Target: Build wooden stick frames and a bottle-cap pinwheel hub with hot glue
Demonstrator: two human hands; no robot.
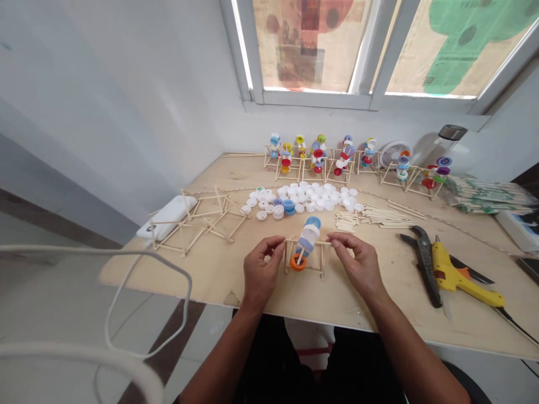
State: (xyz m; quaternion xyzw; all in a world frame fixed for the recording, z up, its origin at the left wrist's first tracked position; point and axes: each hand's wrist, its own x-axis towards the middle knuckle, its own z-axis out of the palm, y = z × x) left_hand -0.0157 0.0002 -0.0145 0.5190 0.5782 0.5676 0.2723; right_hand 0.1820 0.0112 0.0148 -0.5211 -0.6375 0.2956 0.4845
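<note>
We hold a small stick frame (305, 274) on the plywood counter (236, 272), its top rail lying crosswise between both hands. The left hand (259, 272) and right hand (357, 264) stand on opposite sides of the frame, at about equal reach. The left fingers (273, 244) are closed in a pinch on the rail's left end. The right fingers (337, 240) close in the same way on its right end, though the contact there is partly hidden.

A wooden stick (300, 258) threaded with bottle caps (307, 238) rises through the middle of the frame. Its long axis tilts, with the upper end leaning toward the right hand. An orange cap (297, 262) at the lower end sits nearer the left hand, and a blue cap (313, 222) is at the top.

Beyond the stick frame lies a heap of white bottle caps (301, 196), with a row of similar capped frames (311, 163) farther back. To its right we find a hot glue gun (457, 275) and black-handled cutters (425, 264). To its left lie loose stick frames (193, 216).
</note>
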